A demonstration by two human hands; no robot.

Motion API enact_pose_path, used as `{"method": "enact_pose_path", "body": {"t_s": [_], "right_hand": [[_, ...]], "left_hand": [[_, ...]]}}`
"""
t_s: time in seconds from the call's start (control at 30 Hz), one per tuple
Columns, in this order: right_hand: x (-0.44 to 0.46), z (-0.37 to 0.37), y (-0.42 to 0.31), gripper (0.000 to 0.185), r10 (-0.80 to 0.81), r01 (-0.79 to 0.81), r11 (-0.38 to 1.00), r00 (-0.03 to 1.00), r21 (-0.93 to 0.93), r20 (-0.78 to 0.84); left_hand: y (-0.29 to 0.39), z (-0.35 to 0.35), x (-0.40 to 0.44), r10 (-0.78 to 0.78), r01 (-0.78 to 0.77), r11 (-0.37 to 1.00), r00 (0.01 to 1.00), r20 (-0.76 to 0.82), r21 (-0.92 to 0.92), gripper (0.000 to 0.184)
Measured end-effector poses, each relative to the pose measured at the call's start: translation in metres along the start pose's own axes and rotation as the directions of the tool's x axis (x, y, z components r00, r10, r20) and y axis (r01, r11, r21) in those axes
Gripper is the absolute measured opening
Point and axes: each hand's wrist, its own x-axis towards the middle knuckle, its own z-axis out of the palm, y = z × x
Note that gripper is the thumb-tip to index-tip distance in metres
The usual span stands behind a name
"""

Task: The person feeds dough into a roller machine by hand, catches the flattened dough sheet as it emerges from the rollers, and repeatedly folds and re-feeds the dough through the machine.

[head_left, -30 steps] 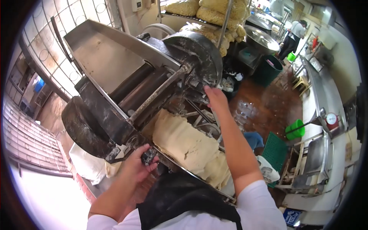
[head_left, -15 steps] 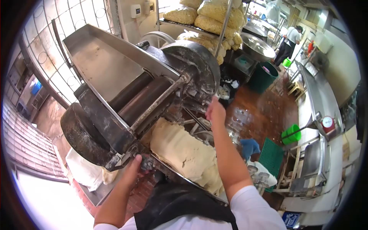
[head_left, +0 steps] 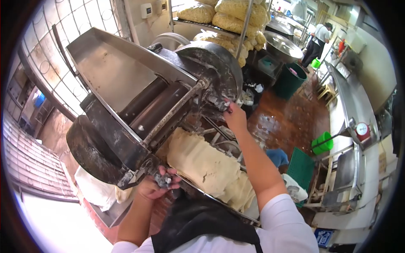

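Observation:
A dark roller machine [head_left: 160, 107] with a steel hopper [head_left: 112, 63] fills the left and middle of the view. Below its near side, my left hand [head_left: 156, 185] has its fingers curled round an adjusting knob [head_left: 163, 180]. On the far side my right hand [head_left: 234, 116] grips another knob [head_left: 220, 102], mostly covered by the fingers. Folded sheets of pale dough [head_left: 206, 162] lie on a tray under the rollers, between my two arms. A small white bit sits on the front roller.
Bags of yellowish food [head_left: 232, 19] fill a rack behind the machine. A dark green bin [head_left: 290, 80], a bright green bucket [head_left: 322, 143] and a green crate [head_left: 299, 168] stand to the right. Another person [head_left: 316, 44] stands far back by a long steel counter [head_left: 348, 92].
My left hand has turned, its fingers now upward round the knob. My right hand has moved slightly up and left. The far person leans differently, and the view has shifted a little.

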Motion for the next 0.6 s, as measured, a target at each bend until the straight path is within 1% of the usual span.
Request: {"method": "enact_pose_path", "body": {"t_s": [0.03,0.07,0.13,0.17,0.27,0.3,0.4,0.43,0.53,0.57,0.6], "right_hand": [[-0.002,-0.003,-0.007,0.049,0.05,-0.051,0.998,0.998,0.036,0.024],[-0.002,-0.004,-0.007,0.048,0.036,-0.036,0.999,0.999,-0.001,0.013],[-0.002,-0.002,-0.005,0.047,0.017,-0.016,0.997,1.0,-0.071,0.008],[-0.003,-0.004,-0.008,0.048,0.055,-0.051,0.994,0.998,-0.1,0.033],[-0.007,0.004,0.002,0.05,0.018,-0.02,0.998,0.999,-0.062,-0.032],[-0.01,0.003,0.001,0.05,0.14,-0.139,0.99,0.99,-0.025,0.034],[-0.034,0.005,0.0,0.05,0.282,-0.257,0.936,0.956,0.242,-0.075],[-0.049,0.007,0.008,0.049,0.345,-0.308,0.907,0.934,0.286,-0.089],[-0.11,-0.004,0.029,0.041,0.322,-0.272,0.93,0.928,0.247,-0.19],[-0.144,-0.001,0.054,0.034,0.453,-0.406,0.866,0.884,0.291,-0.113],[-0.177,-0.002,0.074,0.028,0.57,-0.53,0.783,0.821,0.324,-0.036]], "left_hand": [[-0.001,-0.008,0.004,0.009,-0.009,1.0,0.998,0.063,-0.008,0.064],[-0.005,-0.012,0.004,0.025,-0.022,0.999,0.993,0.12,-0.025,0.068],[0.003,0.016,0.001,-0.028,0.028,0.998,1.0,0.007,-0.047,0.059],[0.008,0.029,0.001,-0.063,0.06,0.996,0.996,-0.056,-0.06,0.056],[0.006,0.04,0.001,-0.058,0.037,0.967,0.995,-0.079,-0.253,0.048],[0.003,0.039,0.001,-0.07,0.019,0.98,0.963,-0.259,-0.196,0.038],[-0.002,0.02,0.004,-0.08,0.023,0.983,0.946,-0.314,-0.18,0.038],[-0.003,0.022,0.003,-0.071,0.016,0.988,0.935,-0.347,-0.157,0.038],[0.001,0.031,0.002,-0.07,0.035,0.994,0.933,-0.352,-0.105,0.049],[0.0,0.039,0.003,-0.045,0.033,0.998,0.958,-0.284,-0.046,0.069],[-0.004,0.035,-0.001,-0.053,0.058,0.998,0.974,-0.219,0.018,0.073]]}}
